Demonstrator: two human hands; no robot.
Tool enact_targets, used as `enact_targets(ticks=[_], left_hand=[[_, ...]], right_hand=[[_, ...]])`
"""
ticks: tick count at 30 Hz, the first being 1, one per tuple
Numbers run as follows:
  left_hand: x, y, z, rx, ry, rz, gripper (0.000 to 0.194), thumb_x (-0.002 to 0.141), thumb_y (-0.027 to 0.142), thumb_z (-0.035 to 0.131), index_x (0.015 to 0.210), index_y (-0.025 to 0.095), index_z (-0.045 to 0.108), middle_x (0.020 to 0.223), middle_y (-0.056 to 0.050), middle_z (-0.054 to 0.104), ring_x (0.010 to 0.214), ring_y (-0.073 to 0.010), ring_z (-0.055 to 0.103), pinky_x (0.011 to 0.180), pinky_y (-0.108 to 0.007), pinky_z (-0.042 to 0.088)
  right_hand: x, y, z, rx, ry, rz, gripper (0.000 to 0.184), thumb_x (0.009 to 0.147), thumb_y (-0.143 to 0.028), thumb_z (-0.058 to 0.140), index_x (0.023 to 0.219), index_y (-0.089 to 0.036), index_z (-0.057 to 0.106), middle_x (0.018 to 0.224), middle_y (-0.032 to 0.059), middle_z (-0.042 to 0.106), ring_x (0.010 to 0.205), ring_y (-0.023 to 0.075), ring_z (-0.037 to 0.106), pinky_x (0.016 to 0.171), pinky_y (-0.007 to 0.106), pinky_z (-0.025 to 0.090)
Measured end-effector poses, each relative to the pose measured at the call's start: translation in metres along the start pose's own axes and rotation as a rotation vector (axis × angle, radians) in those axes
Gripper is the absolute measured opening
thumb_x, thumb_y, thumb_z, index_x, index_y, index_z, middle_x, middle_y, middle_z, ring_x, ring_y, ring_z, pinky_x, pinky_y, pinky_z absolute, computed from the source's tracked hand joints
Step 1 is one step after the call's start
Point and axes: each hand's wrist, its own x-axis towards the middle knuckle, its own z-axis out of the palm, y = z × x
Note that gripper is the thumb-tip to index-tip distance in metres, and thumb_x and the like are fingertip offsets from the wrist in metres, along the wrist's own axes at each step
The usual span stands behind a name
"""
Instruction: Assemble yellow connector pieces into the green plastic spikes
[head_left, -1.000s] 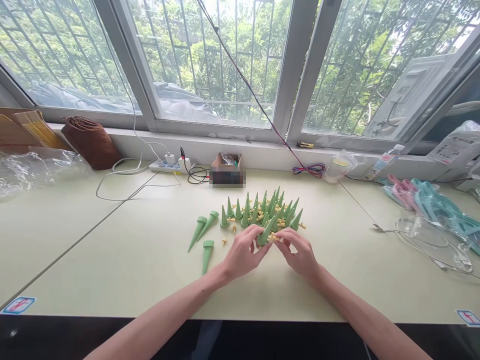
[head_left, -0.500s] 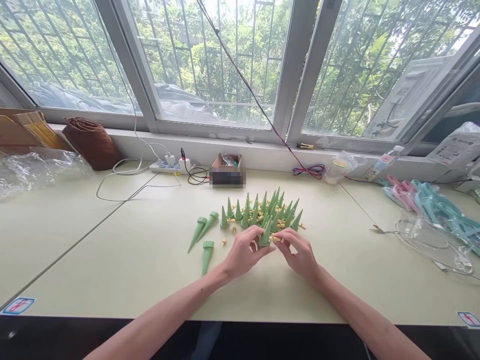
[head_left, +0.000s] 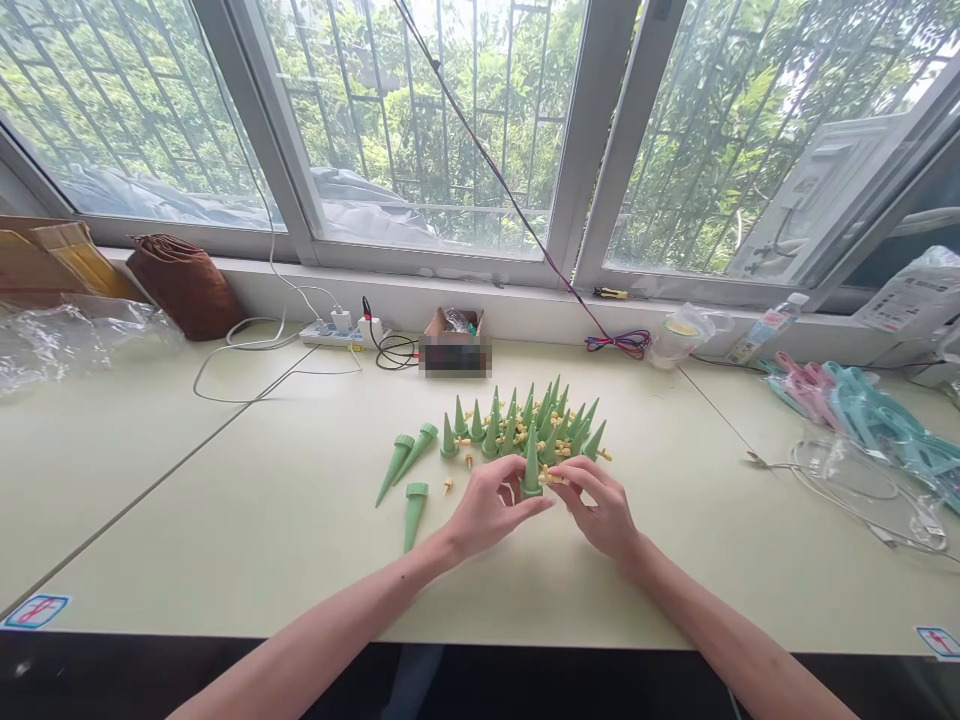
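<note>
My left hand (head_left: 491, 503) is closed around the wide base of a green plastic watering spike (head_left: 532, 468), which stands tip up. At the spike's right side, my right hand (head_left: 600, 503) pinches a small yellow valve (head_left: 551, 477) against the base. Just beyond the hands stand several upright green spikes (head_left: 512, 418), many with yellow valves at their bases. To the left, loose spikes lie on the table, one of them (head_left: 415, 512) nearest my left forearm. Two small yellow valves, including this one (head_left: 448, 485), lie between them and the upright group.
The pale table (head_left: 247, 530) runs along a window. Behind the spikes are a small box (head_left: 455, 345), a power strip (head_left: 341, 332) and a coiled red-blue wire (head_left: 619, 343). On the right lie white cables (head_left: 862, 490) and bagged turquoise hangers (head_left: 885, 405); a brown bundle (head_left: 184, 288) is at left.
The held spike has turned more upright, its tip shifting slightly left. Both hands stay in nearly the same place, still holding the spike and valve.
</note>
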Motion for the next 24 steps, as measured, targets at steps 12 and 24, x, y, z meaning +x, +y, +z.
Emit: enact_targets(ticks=[12,24], left_hand=[[0.0003,-0.0062,0.0027,0.099,0.059,0.127,0.024,0.083,0.034,0.073,0.085,0.018,0.054,0.074,0.003,0.055,0.058,-0.0089,0.054,0.051,-0.021,0.049],[-0.0004,-0.0051,0.0022,0.103,0.043,0.114,0.022,0.083,0.032,0.072,0.085,0.018,0.054,0.074,0.003,0.054,0.059,-0.0087,0.053,0.051,-0.020,0.048]], right_hand=[[-0.0036,0.0041,0.0008,-0.011,-0.039,0.057,0.012,0.097,-0.017,0.053,0.102,-0.020,0.064,0.082,0.0053,0.064,0.059,0.0133,0.056,0.051,0.026,0.049],[-0.0056,0.0066,0.0006,-0.024,-0.062,0.080,0.010,0.098,-0.020,0.053,0.098,-0.020,0.063,0.077,0.0038,0.062,0.056,0.0129,0.053,0.051,0.026,0.046]])
